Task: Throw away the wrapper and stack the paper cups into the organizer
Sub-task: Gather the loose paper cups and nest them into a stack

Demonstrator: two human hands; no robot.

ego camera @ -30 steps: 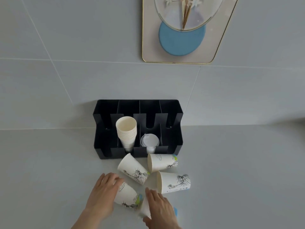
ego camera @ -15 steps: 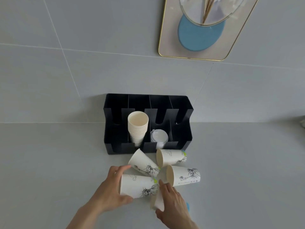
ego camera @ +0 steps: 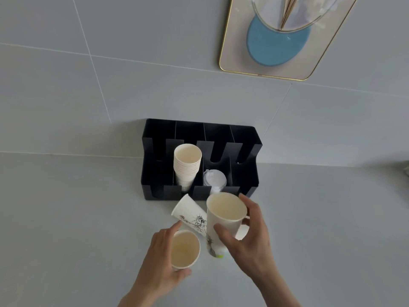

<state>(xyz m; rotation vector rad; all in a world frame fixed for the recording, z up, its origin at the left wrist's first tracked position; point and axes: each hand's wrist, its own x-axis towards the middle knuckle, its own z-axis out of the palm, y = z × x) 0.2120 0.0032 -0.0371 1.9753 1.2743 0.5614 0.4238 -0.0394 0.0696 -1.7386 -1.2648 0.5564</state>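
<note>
My left hand (ego camera: 159,260) grips a white paper cup (ego camera: 184,249) upright, its mouth facing me. My right hand (ego camera: 250,238) holds a second printed paper cup (ego camera: 223,216) upright, just right of and slightly above the first. A third printed cup (ego camera: 188,214) lies on its side on the counter between my hands and the black organizer (ego camera: 155,173). In the organizer's second slot stands a stack of cups (ego camera: 187,165); the third slot holds clear lids (ego camera: 214,181). Other loose cups are hidden behind my right hand. No wrapper is visible.
The organizer stands against the tiled wall at the back of the grey counter (ego camera: 77,218). A gold-rimmed wall piece (ego camera: 234,52) with a blue disc hangs above at the upper right.
Both hands have lifted a cup off the counter and turned it upright. The right hand moved up and right, now covering the cups that lay on the right.
</note>
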